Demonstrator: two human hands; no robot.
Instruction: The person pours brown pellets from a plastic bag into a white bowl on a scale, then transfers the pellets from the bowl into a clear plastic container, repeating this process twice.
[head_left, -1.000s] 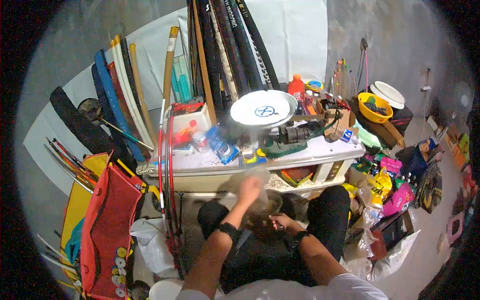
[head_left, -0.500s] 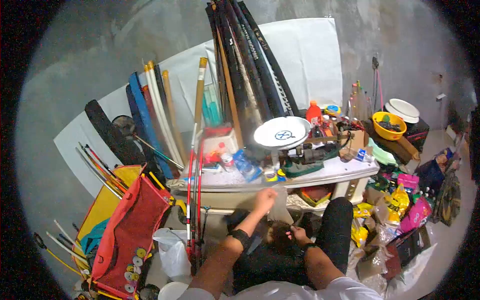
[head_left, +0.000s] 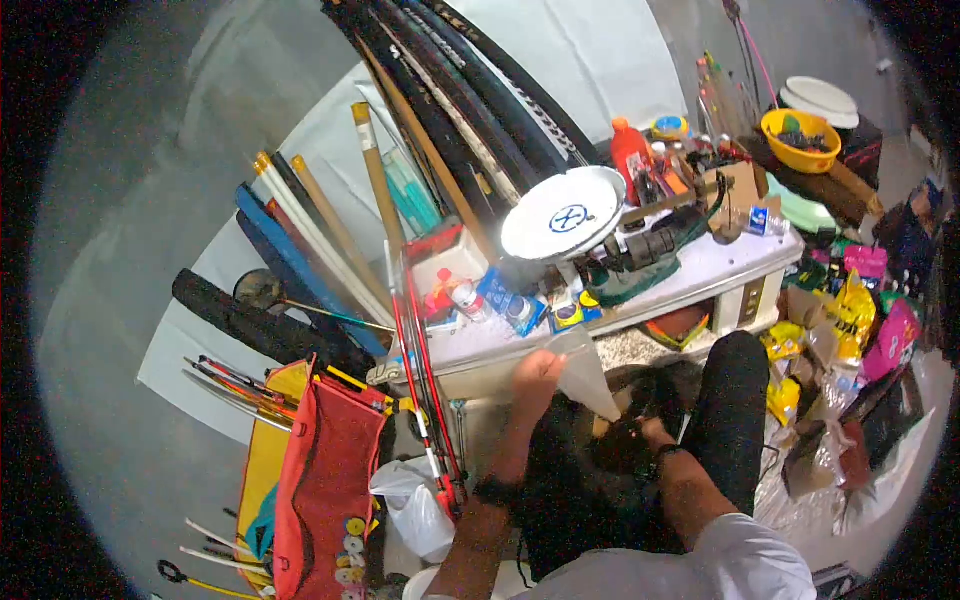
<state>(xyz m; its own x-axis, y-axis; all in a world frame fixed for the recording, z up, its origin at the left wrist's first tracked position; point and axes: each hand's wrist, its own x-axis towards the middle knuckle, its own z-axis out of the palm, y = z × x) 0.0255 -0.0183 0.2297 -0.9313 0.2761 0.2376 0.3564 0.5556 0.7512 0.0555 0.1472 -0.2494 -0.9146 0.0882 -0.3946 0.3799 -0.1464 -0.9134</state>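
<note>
My left hand is closed on the top of a clear plastic bag, which hangs down to the right in front of the table edge. The bag's lower corner reaches close to a dark brown mass between my knees; what that is, I cannot make out. At the right side of this mass is my right hand, its fingers curled and partly lost in shadow. Whatever they hold is too dark to name. Above the bag, on the table, stands a scale with a round white pan.
Across the front runs a white table crowded with a red bottle, blue packets and other goods. Red rods lean on its left end beside a red bag. Yellow packets lie at right.
My view has tilted and shifted. My left hand has raised and spread the plastic bag, which now shows more fully. My right hand stays low by the brown mass.
</note>
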